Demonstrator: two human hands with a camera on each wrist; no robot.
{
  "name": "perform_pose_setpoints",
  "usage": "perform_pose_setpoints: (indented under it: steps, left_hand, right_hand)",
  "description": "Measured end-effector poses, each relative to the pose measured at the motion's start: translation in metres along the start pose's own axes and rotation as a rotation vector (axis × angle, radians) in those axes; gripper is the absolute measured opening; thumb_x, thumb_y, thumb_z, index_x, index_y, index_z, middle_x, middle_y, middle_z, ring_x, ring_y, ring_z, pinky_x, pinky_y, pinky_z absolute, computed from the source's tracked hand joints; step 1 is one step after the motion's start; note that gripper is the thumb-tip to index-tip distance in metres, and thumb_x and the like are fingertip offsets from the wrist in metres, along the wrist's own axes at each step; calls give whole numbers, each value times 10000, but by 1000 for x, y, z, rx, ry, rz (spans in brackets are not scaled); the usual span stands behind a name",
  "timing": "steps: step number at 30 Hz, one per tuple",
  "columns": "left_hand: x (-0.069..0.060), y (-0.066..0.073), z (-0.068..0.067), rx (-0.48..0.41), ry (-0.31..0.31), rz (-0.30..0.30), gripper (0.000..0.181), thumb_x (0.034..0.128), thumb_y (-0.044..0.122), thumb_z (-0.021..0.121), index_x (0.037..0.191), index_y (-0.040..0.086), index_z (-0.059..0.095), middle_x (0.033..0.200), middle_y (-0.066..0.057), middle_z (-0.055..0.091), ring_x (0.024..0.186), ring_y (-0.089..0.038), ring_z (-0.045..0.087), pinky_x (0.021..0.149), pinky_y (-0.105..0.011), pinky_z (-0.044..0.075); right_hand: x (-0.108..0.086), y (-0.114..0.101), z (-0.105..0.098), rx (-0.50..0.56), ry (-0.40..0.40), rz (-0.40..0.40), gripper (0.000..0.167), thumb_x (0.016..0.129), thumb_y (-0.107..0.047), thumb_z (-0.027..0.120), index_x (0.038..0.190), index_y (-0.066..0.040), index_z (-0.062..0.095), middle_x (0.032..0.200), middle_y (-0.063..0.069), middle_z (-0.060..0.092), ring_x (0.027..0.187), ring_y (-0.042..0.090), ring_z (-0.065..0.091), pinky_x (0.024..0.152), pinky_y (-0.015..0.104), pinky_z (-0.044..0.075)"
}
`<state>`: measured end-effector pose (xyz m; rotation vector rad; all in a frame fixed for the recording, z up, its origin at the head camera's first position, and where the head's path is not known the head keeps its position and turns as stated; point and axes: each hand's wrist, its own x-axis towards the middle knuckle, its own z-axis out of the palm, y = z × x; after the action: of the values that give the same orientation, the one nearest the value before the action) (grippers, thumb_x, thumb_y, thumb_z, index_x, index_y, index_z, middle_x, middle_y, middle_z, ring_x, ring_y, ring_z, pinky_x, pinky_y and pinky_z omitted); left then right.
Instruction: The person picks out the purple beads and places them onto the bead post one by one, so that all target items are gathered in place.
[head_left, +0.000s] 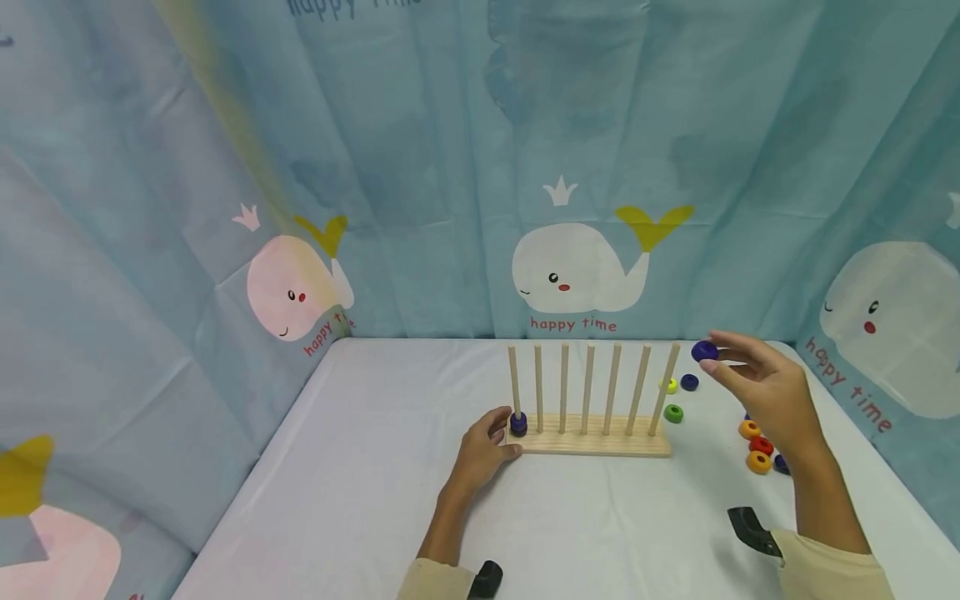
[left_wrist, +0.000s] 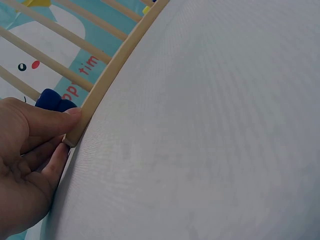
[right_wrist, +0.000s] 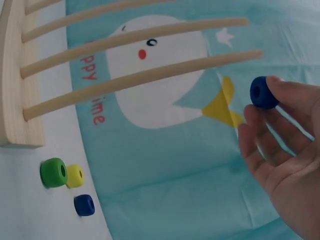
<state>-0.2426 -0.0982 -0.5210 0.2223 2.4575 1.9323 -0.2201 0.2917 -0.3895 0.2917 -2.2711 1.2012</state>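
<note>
A wooden base with several upright pegs stands on the table. Two dark blue beads are stacked low on its leftmost peg. My left hand grips the base's left end, thumb on the front edge and fingers around the end. My right hand pinches a blue bead between thumb and fingers, raised just right of the rightmost peg's top. In the right wrist view this blue bead hangs off the fingertips, apart from the pegs.
Behind and right of the base lie a green bead, a yellow bead and a blue bead. Farther right, near my right forearm, are orange beads, a red bead and blue ones. A whale-print curtain hangs behind.
</note>
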Motion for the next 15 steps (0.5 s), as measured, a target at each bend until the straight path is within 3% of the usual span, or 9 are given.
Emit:
perform_pose_setpoints:
  steps: [5, 15]
  left_hand:
    - [0, 0, 1, -1, 2, 2, 699, 850, -56, 791, 1502, -26, 540, 1524, -240, 559, 1453, -407, 514, 1224, -396, 466]
    - [0, -1, 1, 5, 4, -2, 698, 851, -53, 797, 1501, -22, 543, 1526, -232, 560, 1455, -401, 514, 1224, -388, 465]
  right_hand:
    - [1, -5, 5, 48, 28, -38, 442, 972, -49, 760, 1404, -21, 667, 1209, -259, 653, 1019, -123, 646, 896, -12, 510]
    - [8, -14, 14, 83, 77, -60, 421, 951, -8, 772, 1365, -29, 697, 1204, -230, 676, 1036, -73, 664, 974, 11, 501]
